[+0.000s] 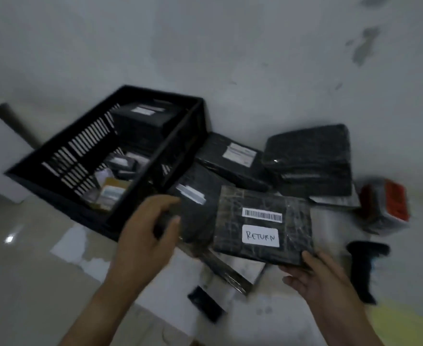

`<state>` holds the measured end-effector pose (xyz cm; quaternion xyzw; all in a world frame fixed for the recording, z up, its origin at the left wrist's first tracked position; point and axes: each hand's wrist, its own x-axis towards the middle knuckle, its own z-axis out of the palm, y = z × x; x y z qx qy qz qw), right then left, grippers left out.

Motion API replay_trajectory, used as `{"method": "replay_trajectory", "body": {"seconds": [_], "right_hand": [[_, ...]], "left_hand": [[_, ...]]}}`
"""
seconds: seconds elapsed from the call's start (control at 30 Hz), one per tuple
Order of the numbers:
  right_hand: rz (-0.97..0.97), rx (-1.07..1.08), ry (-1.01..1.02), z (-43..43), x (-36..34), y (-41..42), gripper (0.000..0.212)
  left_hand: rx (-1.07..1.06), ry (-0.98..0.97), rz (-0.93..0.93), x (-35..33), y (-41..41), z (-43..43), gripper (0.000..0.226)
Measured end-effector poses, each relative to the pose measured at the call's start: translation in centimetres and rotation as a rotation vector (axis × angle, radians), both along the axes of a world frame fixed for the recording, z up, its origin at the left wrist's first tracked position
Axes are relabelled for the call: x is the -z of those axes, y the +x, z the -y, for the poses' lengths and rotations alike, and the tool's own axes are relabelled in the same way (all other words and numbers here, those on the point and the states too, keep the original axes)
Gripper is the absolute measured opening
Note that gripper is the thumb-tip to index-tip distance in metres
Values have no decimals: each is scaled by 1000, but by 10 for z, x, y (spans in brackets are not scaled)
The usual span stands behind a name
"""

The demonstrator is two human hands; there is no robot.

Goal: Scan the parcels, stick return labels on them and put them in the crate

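My right hand [312,275] is pinching the flat black plastic-wrapped parcel [264,226] by its near edge, thumb on top. My left hand [148,236] is hanging half curled, holding nothing. I think the parcel could slip before reaching the black slotted plastic crate [85,156], past my left fingers.

Parcel-handling spot, black wrapped parcels [307,158] piled on floor, crate [55,156], handheld scanner [365,268]

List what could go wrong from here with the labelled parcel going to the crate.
1. The right hand pinches the labelled parcel only at its near edge, so it may tip or slip on the way.
2. The crate already holds parcels and small boxes; a dropped parcel could land tilted on them.
3. Unlabelled parcels lie loose beside the crate, and the left hand hovers over one, so a sweep might knock them or mix them up.
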<state>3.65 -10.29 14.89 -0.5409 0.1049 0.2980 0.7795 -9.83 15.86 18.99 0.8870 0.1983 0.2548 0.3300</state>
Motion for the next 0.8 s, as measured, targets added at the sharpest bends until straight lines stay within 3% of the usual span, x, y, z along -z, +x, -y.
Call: {"method": "replay_trajectory", "body": {"seconds": [0.13, 0.3, 0.43, 0.53, 0.8], "right_hand": [[41, -141, 63, -112, -35, -11, 25], [199, -303, 67, -249, -62, -16, 36], [334, -459, -68, -341, -67, -24, 53], [232, -603, -148, -406, -55, -31, 68], [-2, -765, -407, -495, 7, -44, 23]], "left_hand": [[-187, 152, 4, -12, -37, -138, 26], [-233, 414, -355, 17, -64, -288, 66], [-461, 305, -538, 32, -81, -367, 92], [-440, 151, -502, 42, -86, -383, 87], [-412, 180, -338, 53, -89, -382, 68]]}}
